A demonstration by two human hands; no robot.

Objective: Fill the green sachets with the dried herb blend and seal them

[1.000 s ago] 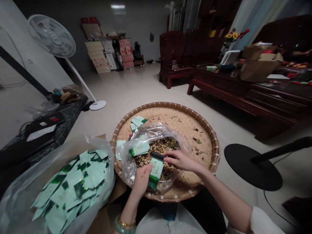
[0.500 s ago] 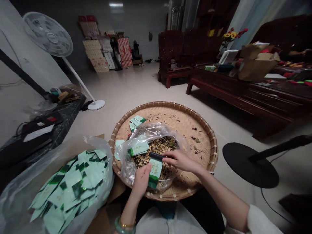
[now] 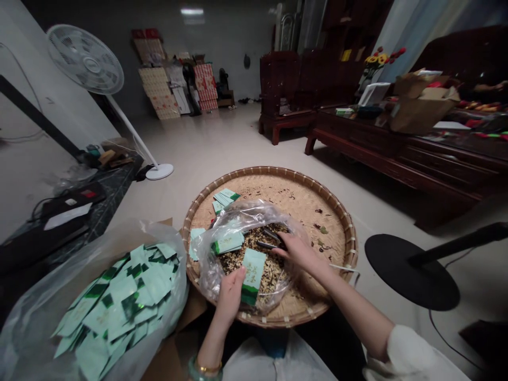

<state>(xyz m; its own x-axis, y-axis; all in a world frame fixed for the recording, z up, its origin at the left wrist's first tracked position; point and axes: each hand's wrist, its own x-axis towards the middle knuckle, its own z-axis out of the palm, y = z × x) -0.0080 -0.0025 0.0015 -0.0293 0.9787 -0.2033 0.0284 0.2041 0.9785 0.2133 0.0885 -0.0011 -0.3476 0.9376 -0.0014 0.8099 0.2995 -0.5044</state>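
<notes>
Pinched in my left hand [image 3: 232, 290] is a pale green sachet [image 3: 253, 272] with a dark green band at its lower end. It stands over an open clear plastic bag [image 3: 206, 270] of loose dried mix [image 3: 273, 270]. My right hand [image 3: 296, 248] grips a black two-jawed tool [image 3: 268, 245], like tongs or a clamp; its jaws are parted above the mix, away from the sachet. A stack of similar sachets [image 3: 230, 242] lies in the bag, to the left. More flat sachets [image 3: 226, 197] rest on the round woven tray [image 3: 333, 211] under the bag.
A large plastic bag [image 3: 24, 333] heaped with green sachets [image 3: 123, 301] stands at my left by cardboard. A white fan [image 3: 159, 171] is beyond it. To the right are a black round stand base [image 3: 408, 272] and a dark wooden table [image 3: 377, 140]. Leaf scraps lie on the tray.
The black tool was closed across the sachet's top edge; now its jaws are apart, and my right hand has moved up and right. The sachet stays in my left hand.
</notes>
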